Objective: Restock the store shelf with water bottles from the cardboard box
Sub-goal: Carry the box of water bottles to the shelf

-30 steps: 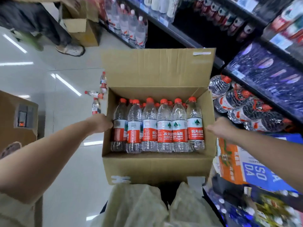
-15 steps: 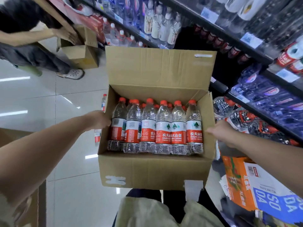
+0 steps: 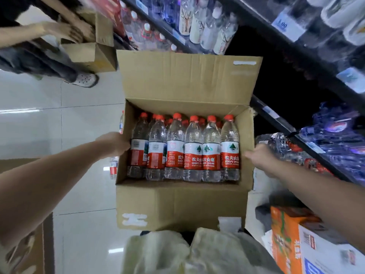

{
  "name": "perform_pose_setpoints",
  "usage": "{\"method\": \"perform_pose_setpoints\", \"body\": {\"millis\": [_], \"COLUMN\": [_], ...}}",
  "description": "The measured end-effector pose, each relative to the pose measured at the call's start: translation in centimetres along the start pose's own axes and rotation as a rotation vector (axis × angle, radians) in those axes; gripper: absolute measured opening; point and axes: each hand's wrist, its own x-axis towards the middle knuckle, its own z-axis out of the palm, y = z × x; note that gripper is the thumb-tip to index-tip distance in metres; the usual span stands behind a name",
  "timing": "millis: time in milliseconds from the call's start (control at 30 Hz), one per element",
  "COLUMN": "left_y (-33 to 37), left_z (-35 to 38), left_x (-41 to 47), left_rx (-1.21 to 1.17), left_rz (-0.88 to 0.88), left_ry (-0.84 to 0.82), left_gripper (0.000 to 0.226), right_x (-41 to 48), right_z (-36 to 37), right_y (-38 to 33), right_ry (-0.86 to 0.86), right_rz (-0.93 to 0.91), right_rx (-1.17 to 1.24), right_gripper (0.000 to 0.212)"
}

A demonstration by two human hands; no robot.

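Your left hand (image 3: 115, 144) and right hand (image 3: 260, 158) each grip an outer side wall of the box (image 3: 177, 204), which hangs between them, flap up, with the shelf (image 3: 276, 117) just beyond your right hand. The box looks full: the bottles (image 3: 184, 151) stand upright in packed rows between your hands, red caps level, and I can see no gap, so I judge none has been taken out and the restock has barely begun. Left to do, as I read it: set the box down by the shelf, then move the bottles across.
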Motion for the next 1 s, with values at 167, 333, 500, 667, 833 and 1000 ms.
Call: {"method": "perform_pose_setpoints", "body": {"millis": [167, 333, 500, 667, 833, 1000], "left_y": [3.4, 5.6, 8.2, 10.9, 12.6, 13.3], "left_z": [-2.8, -3.8, -4.7, -3.8, -0.2, 5.0], "left_x": [4.4, 9.3, 14.4, 19.4, 24.5, 31.2], "left_rx": [0.163, 0.248, 0.397, 0.523, 0.604, 0.597], "left_rz": [0.042, 0.104, 0.242, 0.338, 0.365, 0.33], "left_ry": [0.035, 0.06, 0.061, 0.045, -0.015, 0.0], "left_gripper": [0.032, 0.038, 0.037, 0.032, 0.033, 0.043], "right_x": [3.7, 5.7, 7.0, 8.3, 12.4, 19.1], "right_z": [-0.5, 1.6, 5.2, 10.3, 14.4, 18.7], "right_y": [-0.2, 0.4, 2.3, 5.2, 7.1, 10.0], "right_ry": [0.029, 0.06, 0.093, 0.148, 0.128, 0.071], "right_rz": [0.046, 0.105, 0.207, 0.312, 0.347, 0.328], "right_rx": [0.062, 0.116, 0.228, 0.381, 0.407, 0.417], "right_gripper": [0.022, 0.024, 0.027, 0.03, 0.019, 0.018]}}
